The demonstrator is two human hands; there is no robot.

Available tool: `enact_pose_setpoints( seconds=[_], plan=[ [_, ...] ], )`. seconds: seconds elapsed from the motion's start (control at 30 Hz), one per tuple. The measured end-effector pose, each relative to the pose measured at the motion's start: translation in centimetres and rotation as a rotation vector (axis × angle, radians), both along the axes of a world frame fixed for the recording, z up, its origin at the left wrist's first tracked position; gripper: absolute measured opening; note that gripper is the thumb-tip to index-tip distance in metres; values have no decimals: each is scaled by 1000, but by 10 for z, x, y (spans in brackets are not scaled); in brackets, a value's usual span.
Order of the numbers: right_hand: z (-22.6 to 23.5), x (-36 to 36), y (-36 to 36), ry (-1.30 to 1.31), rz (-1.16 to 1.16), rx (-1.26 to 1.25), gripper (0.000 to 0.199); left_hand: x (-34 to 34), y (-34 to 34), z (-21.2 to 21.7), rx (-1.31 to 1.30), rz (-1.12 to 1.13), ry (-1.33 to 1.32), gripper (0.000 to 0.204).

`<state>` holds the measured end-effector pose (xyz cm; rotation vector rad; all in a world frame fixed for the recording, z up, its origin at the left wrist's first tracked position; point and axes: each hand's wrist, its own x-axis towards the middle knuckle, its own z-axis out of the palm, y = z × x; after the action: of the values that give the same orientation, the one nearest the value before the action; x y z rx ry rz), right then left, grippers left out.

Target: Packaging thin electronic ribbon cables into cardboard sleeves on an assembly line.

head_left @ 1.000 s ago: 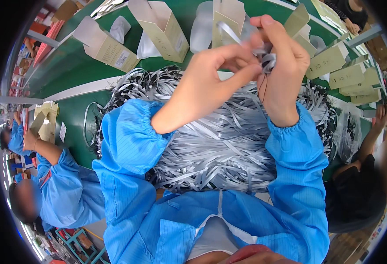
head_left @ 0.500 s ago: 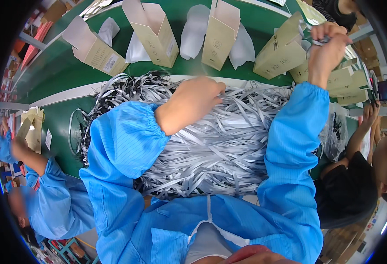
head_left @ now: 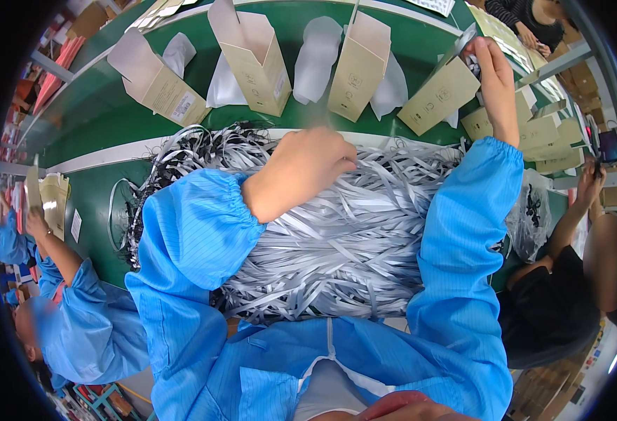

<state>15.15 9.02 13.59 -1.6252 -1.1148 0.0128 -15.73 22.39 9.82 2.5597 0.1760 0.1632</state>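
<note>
A thick pile of silver-grey straps (head_left: 336,245) with black ends lies in front of me. Over its far part, my left hand (head_left: 298,172) has curled fingers, and I cannot make out what they hold. Farther right, my right hand (head_left: 498,77) is at the mouth of an open beige box (head_left: 439,96). Its fingers are closed on a small grey and black strap bundle (head_left: 472,64) at the box's top edge, partly hidden by the hand. The box leans to the right.
More open beige boxes (head_left: 165,88) stand in a row beyond the pile, with white foam-wrapped items (head_left: 315,67) between them. Further beige boxes (head_left: 557,137) and a clear plastic bag (head_left: 531,217) are at right. Co-workers sit at left (head_left: 98,323) and right (head_left: 557,302).
My right hand has moved left and slightly down, to the box's mouth with the bundle. The box under it has shifted and tilted. My left hand stays over the pile.
</note>
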Motion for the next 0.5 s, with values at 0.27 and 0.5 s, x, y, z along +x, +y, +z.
enact_pose_setpoints(
  seconds=[0.27, 0.5],
  plan=[
    [38, -26, -12, 371, -29, 595, 22, 3, 0, -5, 7, -38, -21, 13],
    [67, -28, -45, 276, -108, 893, 36, 0, 1, -6, 13, -29, -5, 13]
  ],
)
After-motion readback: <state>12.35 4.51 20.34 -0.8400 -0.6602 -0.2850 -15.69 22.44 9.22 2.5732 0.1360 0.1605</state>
